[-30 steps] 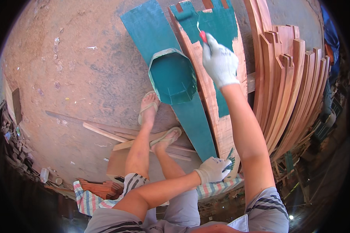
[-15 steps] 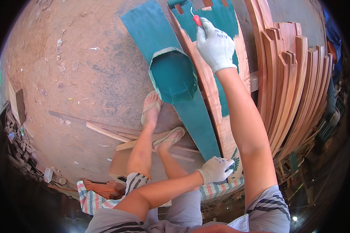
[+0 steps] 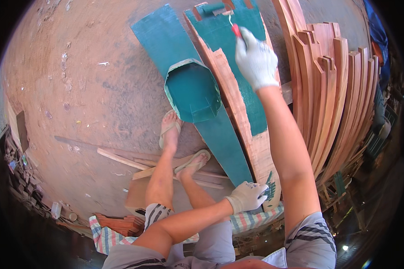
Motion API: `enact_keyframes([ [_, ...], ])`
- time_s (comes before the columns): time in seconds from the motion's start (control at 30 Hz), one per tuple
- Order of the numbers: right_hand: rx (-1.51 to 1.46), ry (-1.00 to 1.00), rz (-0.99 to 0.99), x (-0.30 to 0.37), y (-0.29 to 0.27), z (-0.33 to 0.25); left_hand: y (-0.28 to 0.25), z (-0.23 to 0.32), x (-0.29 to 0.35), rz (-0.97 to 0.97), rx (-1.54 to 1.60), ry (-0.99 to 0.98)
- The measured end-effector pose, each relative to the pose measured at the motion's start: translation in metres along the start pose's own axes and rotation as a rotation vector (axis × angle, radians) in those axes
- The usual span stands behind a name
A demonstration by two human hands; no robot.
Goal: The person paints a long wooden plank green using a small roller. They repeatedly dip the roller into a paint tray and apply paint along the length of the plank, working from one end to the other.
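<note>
My right hand (image 3: 257, 62), in a white knit glove, is closed round the red handle of a paint roller (image 3: 236, 29). Its green roller head lies on the far end of a wooden board (image 3: 256, 150). Green paint covers much of that board, with bare wood along its left side and near end. My left hand (image 3: 247, 196), gloved too, is closed at the board's near left edge; some fingertips are hidden. Left of this board lies a green-painted board (image 3: 226, 150). On it stands an open, many-sided tub (image 3: 192, 89) with green paint inside.
Curved wooden pieces (image 3: 327, 103) stand stacked at the right. Loose wooden strips (image 3: 121, 160) lie on the dirt floor (image 3: 90, 103) by my sandalled feet. A striped cloth (image 3: 251, 219) is under the board's near end. Scrap (image 3: 24, 179) is heaped at far left.
My right hand has moved to the right with the roller, whose head now shows fully at the board's far end. My left hand stays in place. The view has shifted slightly.
</note>
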State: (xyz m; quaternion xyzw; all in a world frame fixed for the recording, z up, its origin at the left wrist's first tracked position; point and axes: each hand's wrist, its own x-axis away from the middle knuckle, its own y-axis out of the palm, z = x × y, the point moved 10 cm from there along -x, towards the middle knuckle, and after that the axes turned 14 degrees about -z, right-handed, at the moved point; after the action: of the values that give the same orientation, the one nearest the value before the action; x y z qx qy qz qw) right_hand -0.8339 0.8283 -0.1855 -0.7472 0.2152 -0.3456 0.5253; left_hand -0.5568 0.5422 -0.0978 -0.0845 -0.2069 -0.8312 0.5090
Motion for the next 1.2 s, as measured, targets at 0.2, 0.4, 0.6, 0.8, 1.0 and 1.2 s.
enact_keyframes([
  [0.2, 0.114, -0.048, -0.096, -0.048, 0.003, -0.016, 0.007, -0.003, -0.004, -0.155, 0.069, -0.052],
  [0.4, 0.138, 0.029, -0.197, -0.001, -0.011, 0.024, 0.0, 0.0, -0.002, -0.179, 0.076, -0.087],
  [0.6, 0.116, 0.116, -0.161, -0.016, -0.012, 0.042, -0.001, 0.003, -0.003, -0.288, 0.121, -0.107],
  [0.8, 0.041, 0.136, -0.249, 0.036, -0.005, 0.061, -0.009, 0.002, -0.003, -0.278, 0.098, -0.147],
  [1.0, 0.074, 0.153, -0.102, -0.012, -0.016, 0.056, -0.005, 0.006, -0.002, -0.287, 0.113, -0.092],
  [1.2, 0.136, 0.135, -0.291, 0.031, -0.007, 0.061, -0.017, 0.009, -0.001, -0.244, 0.12, -0.092],
])
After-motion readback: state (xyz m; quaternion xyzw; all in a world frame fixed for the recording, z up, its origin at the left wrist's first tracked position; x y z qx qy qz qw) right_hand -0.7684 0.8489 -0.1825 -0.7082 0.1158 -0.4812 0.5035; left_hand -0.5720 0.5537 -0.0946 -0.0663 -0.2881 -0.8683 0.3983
